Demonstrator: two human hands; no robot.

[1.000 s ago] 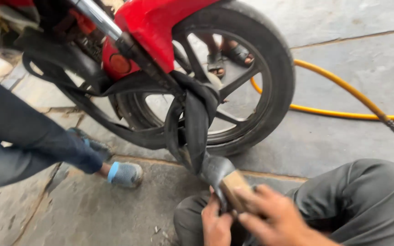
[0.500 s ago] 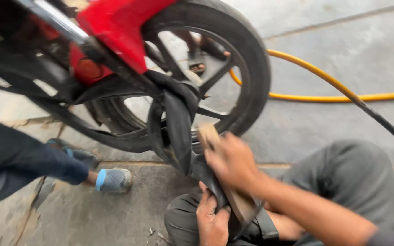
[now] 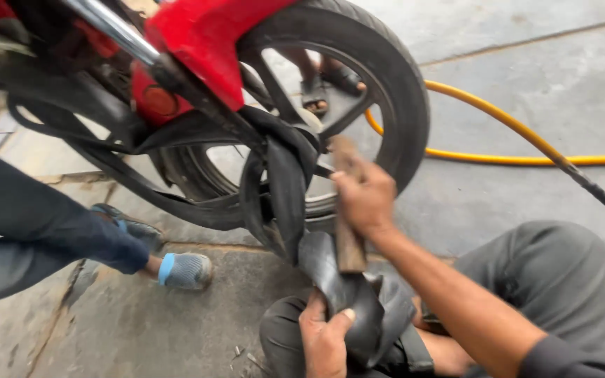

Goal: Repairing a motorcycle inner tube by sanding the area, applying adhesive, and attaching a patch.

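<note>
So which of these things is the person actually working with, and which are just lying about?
In use: black inner tube, gripped by left hand; brown block, gripped by right hand.
Lying about: yellow hose; another person's blue shoe.

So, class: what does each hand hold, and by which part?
Left hand grips a fold of the black inner tube; right hand grips the wooden block near its upper end.
</note>
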